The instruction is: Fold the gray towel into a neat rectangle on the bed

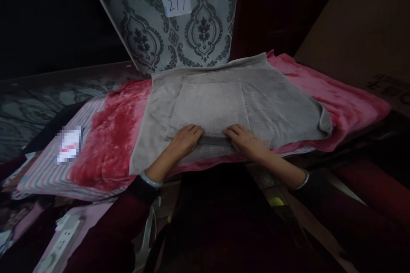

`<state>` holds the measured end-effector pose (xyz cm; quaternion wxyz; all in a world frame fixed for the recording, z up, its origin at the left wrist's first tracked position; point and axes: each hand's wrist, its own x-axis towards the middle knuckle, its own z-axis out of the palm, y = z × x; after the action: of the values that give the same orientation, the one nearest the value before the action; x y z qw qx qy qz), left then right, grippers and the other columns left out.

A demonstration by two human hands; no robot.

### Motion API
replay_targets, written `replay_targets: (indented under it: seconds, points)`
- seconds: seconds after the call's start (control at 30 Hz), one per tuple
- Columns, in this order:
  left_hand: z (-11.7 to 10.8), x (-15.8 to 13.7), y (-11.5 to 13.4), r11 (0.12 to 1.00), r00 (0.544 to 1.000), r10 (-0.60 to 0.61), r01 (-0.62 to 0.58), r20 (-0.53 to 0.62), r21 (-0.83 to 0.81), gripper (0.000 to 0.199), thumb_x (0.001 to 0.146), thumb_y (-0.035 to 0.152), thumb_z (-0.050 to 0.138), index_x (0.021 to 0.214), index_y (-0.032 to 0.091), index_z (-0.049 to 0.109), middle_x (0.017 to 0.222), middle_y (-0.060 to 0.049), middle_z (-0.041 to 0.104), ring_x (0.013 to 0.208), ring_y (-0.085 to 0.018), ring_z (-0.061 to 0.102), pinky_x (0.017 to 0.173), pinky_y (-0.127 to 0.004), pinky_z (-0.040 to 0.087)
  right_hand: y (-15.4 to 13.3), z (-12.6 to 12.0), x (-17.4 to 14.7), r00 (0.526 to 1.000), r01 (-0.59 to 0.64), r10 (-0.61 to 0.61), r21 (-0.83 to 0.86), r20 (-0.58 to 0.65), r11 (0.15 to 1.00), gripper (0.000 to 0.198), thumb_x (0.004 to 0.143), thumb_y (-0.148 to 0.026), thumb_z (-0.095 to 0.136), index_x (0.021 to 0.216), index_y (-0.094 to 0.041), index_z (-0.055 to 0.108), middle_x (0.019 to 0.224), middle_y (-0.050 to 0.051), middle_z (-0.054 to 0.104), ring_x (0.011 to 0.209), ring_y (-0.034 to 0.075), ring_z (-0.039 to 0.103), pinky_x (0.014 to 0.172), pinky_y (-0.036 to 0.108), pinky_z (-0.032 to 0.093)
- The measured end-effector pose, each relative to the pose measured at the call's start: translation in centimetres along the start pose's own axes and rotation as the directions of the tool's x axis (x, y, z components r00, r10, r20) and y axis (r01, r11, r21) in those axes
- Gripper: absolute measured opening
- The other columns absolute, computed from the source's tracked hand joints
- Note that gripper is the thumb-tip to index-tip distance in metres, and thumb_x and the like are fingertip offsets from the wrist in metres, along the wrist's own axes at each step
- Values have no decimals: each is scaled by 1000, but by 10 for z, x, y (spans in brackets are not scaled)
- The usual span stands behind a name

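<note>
A large grey plush cloth (pixel 278 102) is spread out flat, with wrinkles to the right and its right corner turned up. On its middle lies a squarish grey piece of the same-looking fabric (pixel 209 104); whether it is separate or attached I cannot tell. My left hand (pixel 187 138) grips this piece by its near left edge, fingers curled over the top. At the near right edge my right hand (pixel 243 138) holds it likewise. Between both hands the edge is slightly raised, with a dark shadow below. My thumbs are mostly hidden.
Beneath the grey cloth lie a red-pink plush blanket (pixel 109 145) and a striped cloth (pixel 54 168). A blurred white item (pixel 68 145) rests at the left. Behind stands a patterned panel (pixel 205 34) with a paper marked 277 (pixel 177 4). A power strip (pixel 60 243) is lower left; a cardboard box (pixel 361 38) stands right.
</note>
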<state>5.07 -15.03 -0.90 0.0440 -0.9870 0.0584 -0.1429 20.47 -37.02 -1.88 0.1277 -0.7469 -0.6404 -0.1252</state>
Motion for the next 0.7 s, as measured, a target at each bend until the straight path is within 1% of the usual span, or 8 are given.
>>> replay_targets:
  seconds: [0.07, 0.17, 0.27, 0.37, 0.47, 0.53, 0.63, 0.7]
  points:
    - [0, 1, -3, 1000, 1000, -5, 5, -25, 13, 32, 90, 5, 49, 115, 17, 64, 110, -12, 70, 101, -26, 63, 88, -42, 53, 3, -4, 2, 1000, -3, 3, -13, 1, 1000, 34, 92, -2, 47, 117, -14, 67, 106, 13, 65, 99, 28, 57, 82, 38, 52]
    - [6, -1, -3, 1000, 997, 4, -3, -82, 12, 32, 89, 3, 49, 113, 16, 65, 109, -13, 70, 100, -26, 63, 87, -42, 53, 5, -2, 2, 1000, 18, -18, -5, -17, 1000, 35, 91, -2, 48, 118, -14, 68, 103, 13, 64, 97, 27, 57, 81, 38, 50]
    - [14, -7, -2, 999, 992, 27, -31, -120, -33, 36, 88, 2, 50, 117, 14, 66, 115, -14, 70, 106, -26, 63, 91, -43, 54, 5, 9, -5, 998, 35, -33, 42, -50, 998, 37, 90, -2, 51, 120, -15, 68, 100, 12, 65, 96, 28, 56, 81, 39, 50]
    - [18, -16, -6, 993, 991, 3, -19, -134, -115, 40, 90, 6, 50, 126, 16, 65, 123, -15, 69, 115, -27, 62, 97, -45, 53, 7, 17, -11, 992, 32, -16, 129, -128, 991, 35, 93, -8, 53, 122, -16, 68, 100, 11, 65, 97, 27, 57, 84, 40, 50]
    - [15, -27, -16, 983, 992, -59, 38, -114, -177, 41, 96, 16, 47, 135, 19, 62, 135, -13, 66, 126, -26, 60, 105, -47, 50, 8, 17, -11, 985, 21, 21, 242, -170, 970, 29, 99, -19, 51, 121, -19, 71, 99, 11, 66, 97, 26, 59, 85, 41, 51]
    - [12, -36, -25, 976, 989, -123, 106, -79, -191, 42, 99, 22, 46, 138, 22, 60, 142, -11, 62, 135, -26, 55, 111, -50, 46, 9, 13, -9, 986, 6, 43, 290, -162, 957, 29, 101, -23, 49, 118, -21, 73, 97, 10, 66, 96, 26, 59, 84, 41, 52]
    - [11, -50, -40, 962, 976, -215, 207, -26, -180, 44, 100, 25, 45, 142, 25, 58, 149, -9, 57, 144, -27, 46, 117, -56, 39, 8, 10, -5, 990, 2, 36, 276, -134, 961, 27, 101, -25, 50, 113, -21, 74, 94, 10, 66, 93, 27, 59, 82, 41, 52]
    - [13, -59, -48, 951, 968, -250, 243, -15, -192, 44, 100, 24, 43, 143, 24, 57, 152, -9, 53, 147, -26, 42, 117, -56, 39, 8, 12, -5, 989, 7, 28, 238, -143, 971, 26, 101, -25, 51, 111, -21, 74, 93, 10, 66, 93, 27, 59, 82, 41, 52]
